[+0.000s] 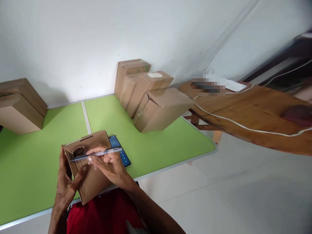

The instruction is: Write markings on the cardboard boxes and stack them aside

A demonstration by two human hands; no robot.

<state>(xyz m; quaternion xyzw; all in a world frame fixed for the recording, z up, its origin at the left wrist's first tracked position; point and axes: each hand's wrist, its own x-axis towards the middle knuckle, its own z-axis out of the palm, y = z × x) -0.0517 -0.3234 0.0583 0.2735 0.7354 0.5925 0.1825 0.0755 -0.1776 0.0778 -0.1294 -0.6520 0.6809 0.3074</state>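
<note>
A brown cardboard box rests at the near edge of the green table, tilted toward me. My left hand grips its left side, thumb on the top face and fingers along the side. Between the thumb and fingers of my right hand is a pen, its tip at the box's left edge. Beside the pen, a dark round patch shows on the cardboard, with scribbled lines around it; whether it is a hole or ink I cannot tell. A narrow slot lies above it. Partly behind the box is a smartphone with a lit screen.
Several cardboard boxes stand by the wall on the green table, and more boxes are at the left. To the right, a wooden table carries a white cable, a white object and a blurred-out item.
</note>
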